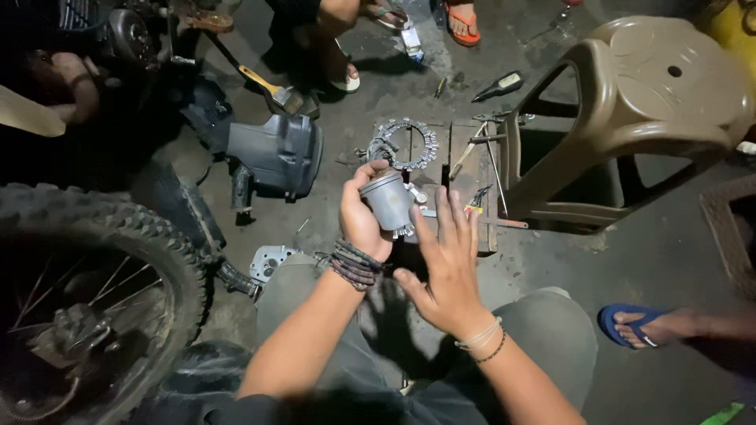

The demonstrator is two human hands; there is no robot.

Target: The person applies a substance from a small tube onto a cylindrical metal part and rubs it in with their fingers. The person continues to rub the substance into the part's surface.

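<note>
Far left: knobby motorcycle wheel (87, 291), w/ a dark plastic housing (276, 153) on the concrete floor (677, 260) past it. Left hand (362, 216) wrapped tight round a grey metal cylinder (387, 201), held up over the near-left corner of a wooden board (472, 169). Right hand (449, 264) flat, fingers spread, just beside the cyl., not gripping. Toothed ring (413, 143) at the board's far-left corner, small tools along its right edge, brown plastic stool (630, 118) beyond. Risk, IMO: one-handed hold, cyl. could slip and hit the board, denting it.
</note>
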